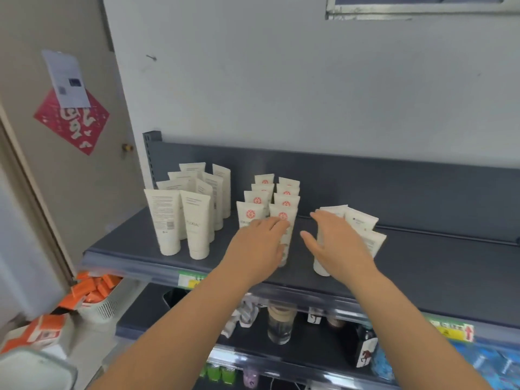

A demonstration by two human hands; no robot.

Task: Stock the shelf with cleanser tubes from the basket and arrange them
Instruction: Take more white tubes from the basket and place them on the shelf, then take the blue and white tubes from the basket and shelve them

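Shelf (436, 263), dark grey, mid-frame. Plain white tubes (166, 218), upright, centre left. Red-emblem tubes (257, 201), two upright rows, centre. Third tube cluster (361, 219), right of centre. Left hand (261, 240): fingers straight, released, touching front red-emblem tubes. Right hand (334, 243): fingers straight, released, laid against third tube cluster.

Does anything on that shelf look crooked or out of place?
Yes. In the left group, the front-left tube shows its barcode side, while its neighbour faces label-out. The tube cluster at the right hand leans at different angles, unlike the red-logo tubes standing in two tidy rows.
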